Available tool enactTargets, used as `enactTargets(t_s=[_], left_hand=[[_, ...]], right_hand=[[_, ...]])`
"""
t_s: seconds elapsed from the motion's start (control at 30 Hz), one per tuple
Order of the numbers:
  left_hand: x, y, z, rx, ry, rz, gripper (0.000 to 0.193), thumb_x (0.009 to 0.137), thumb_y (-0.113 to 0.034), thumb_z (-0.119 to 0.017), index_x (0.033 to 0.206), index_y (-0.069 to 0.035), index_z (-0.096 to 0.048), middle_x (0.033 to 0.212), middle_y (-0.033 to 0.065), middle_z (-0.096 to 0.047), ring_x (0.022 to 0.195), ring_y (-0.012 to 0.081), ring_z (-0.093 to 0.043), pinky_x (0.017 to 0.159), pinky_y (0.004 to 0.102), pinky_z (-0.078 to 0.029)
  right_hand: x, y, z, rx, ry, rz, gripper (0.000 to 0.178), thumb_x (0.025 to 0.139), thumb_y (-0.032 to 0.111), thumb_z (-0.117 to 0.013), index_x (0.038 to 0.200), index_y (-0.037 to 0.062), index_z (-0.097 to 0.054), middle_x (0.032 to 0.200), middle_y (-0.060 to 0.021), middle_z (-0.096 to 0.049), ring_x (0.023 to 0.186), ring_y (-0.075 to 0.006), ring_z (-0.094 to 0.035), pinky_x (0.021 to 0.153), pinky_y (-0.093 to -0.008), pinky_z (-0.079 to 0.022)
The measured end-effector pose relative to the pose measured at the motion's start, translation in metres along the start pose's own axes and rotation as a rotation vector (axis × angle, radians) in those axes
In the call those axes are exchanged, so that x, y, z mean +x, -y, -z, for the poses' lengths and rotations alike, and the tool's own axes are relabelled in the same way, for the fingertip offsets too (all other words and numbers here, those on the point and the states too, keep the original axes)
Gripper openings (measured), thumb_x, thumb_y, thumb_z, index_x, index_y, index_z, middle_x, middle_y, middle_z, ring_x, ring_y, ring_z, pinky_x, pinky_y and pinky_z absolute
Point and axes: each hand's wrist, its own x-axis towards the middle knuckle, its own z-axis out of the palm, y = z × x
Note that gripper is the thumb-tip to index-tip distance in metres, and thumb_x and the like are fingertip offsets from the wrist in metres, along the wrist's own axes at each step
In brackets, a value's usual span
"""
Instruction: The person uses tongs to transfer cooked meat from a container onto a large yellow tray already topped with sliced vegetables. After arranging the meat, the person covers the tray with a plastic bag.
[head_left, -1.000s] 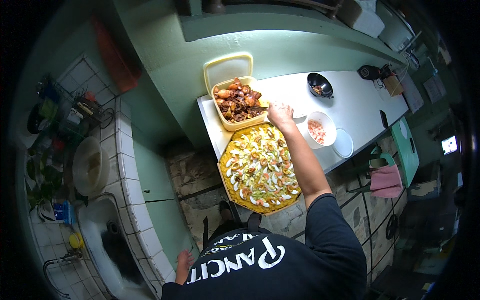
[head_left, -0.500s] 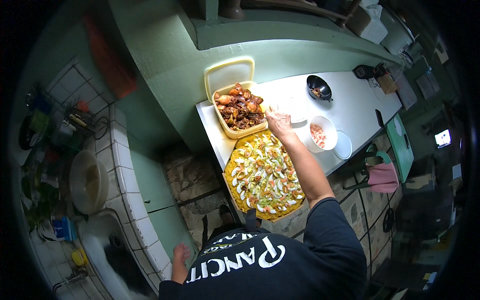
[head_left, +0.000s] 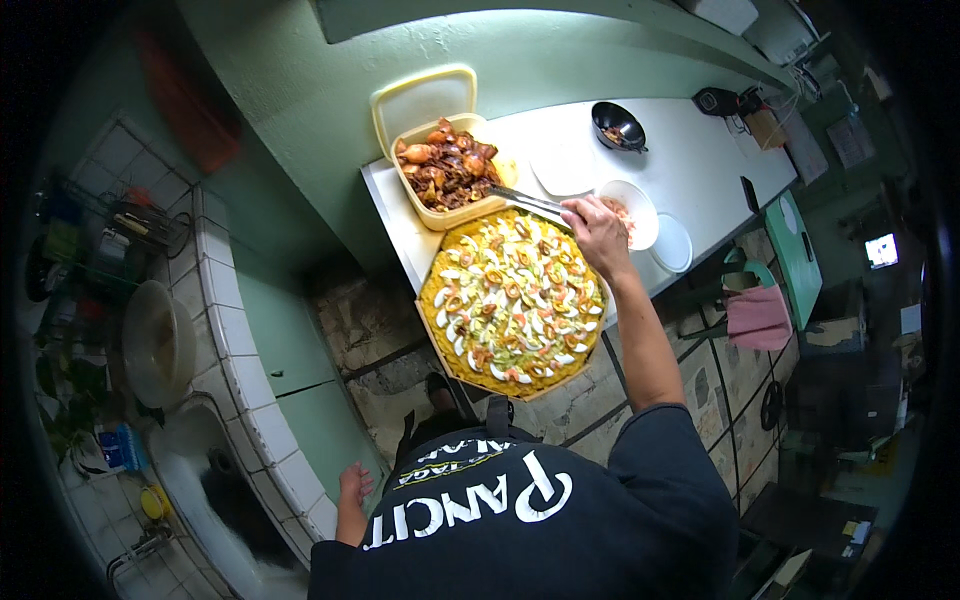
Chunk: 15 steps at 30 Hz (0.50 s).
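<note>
Metal tongs (head_left: 530, 201) are in my right hand (head_left: 598, 232), its fingers closed round the handle end. Their tips point left, to the right edge of a yellow tub (head_left: 432, 219) of dark, glossy cooked food (head_left: 448, 168); I cannot tell whether they grip a piece. Just below the tongs lies a large eight-sided tray (head_left: 462, 383) of yellow noodles (head_left: 437, 300), topped with egg slices, orange-brown rings and shredded greens. My left hand (head_left: 355, 484) hangs low beside the tiled counter, open, fingers loosely bent, holding nothing.
On the white table (head_left: 690, 165) are a black bowl (head_left: 630, 120), a white plate (head_left: 563, 170), a white bowl (head_left: 643, 212) of pinkish pieces and a round pale lid (head_left: 672, 245). A sink (head_left: 190, 435) is at left. A pink cloth (head_left: 757, 318) hangs at right.
My right hand has drawn back from the tub toward the right, over the tray's far right edge, and the tongs now show fully. The whole view has shifted slightly. My left hand stays low.
</note>
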Motion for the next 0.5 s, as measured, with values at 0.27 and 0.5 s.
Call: enactTargets(t_s=[0.27, 0.5], left_hand=[[-0.014, 0.011, -0.037, 0.010, 0.017, 0.019, 0.037, 0.093, -0.037, -0.049, 0.125, -0.016, -0.048, 0.100, 0.0025, -0.059, 0.078, 0.0184, -0.059, 0.060, 0.0366, -0.048], [-0.031, 0.018, -0.064, 0.059, -0.012, 0.027, 0.035, 0.093, -0.037, -0.048, 0.123, -0.019, -0.050, 0.096, 0.0004, -0.058, 0.073, 0.0155, -0.059, 0.055, 0.0323, -0.048]], right_hand=[[-0.130, -0.049, 0.041, 0.327, 0.166, -0.199, 0.019, 0.086, 0.020, -0.063, 0.093, 0.0030, -0.069, 0.078, -0.0120, -0.064, 0.070, -0.0245, -0.062, 0.063, -0.0340, -0.046], [-0.182, -0.075, 0.053, 0.295, 0.047, -0.269, 0.018, 0.087, 0.018, -0.062, 0.091, 0.0019, -0.069, 0.071, -0.0087, -0.058, 0.063, -0.0211, -0.057, 0.059, -0.0322, -0.044]])
